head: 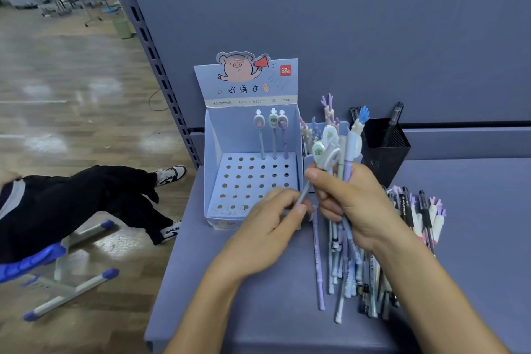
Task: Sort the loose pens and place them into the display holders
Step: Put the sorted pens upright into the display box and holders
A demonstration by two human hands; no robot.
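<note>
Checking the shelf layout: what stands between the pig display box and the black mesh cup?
Head view: a second blue holder of antler-topped pens stands there, partly hidden by the pen bundle in the right hand.

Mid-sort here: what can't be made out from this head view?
1. Front-row holes of the pig display box: head view, covered by the left hand.
2. Held pens, lower barrels: head view, inside the grip of the right hand.
3. Loose pen pile: head view, partly under the right wrist.
4. Label print: too small.
</note>
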